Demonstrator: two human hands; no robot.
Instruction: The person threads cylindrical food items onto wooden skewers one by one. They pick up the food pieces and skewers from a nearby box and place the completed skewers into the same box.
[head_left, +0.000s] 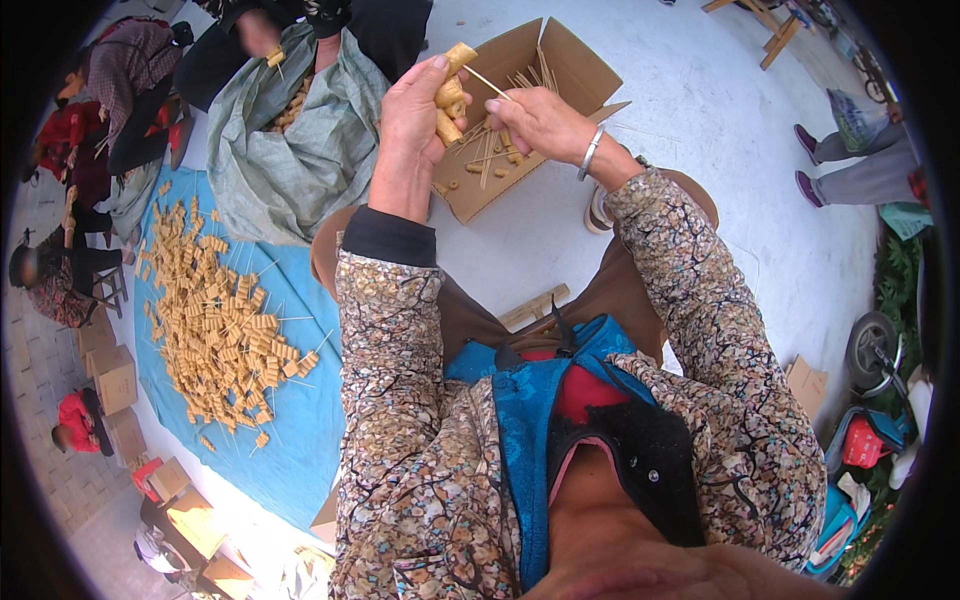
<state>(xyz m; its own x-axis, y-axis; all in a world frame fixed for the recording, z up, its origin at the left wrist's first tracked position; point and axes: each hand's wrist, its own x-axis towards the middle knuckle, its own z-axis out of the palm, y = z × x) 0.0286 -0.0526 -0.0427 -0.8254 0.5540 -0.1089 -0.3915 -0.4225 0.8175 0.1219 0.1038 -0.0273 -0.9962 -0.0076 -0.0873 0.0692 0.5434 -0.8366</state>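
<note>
Several tan, tube-shaped pieces (450, 94) are gripped in my left hand (416, 101), one of them sticking up past the thumb. Between the fingers of my right hand (544, 124) is a thin wooden stick (486, 81), its far end close to the topmost piece; whether it has entered that piece I cannot tell. Below and beyond both hands stands an open cardboard box (577, 64). Loose sticks (536, 75) lean in its far corner, and more sticks and tan pieces (514, 156) lie on its bottom.
On my left, a blue sheet (300, 450) carries a large heap of skewered tan pieces (217, 330). A woven sack (292, 180) of loose pieces stands before another person, whose hand (259, 34) holds a skewered piece. More people sit at far left; someone stands at right (862, 161).
</note>
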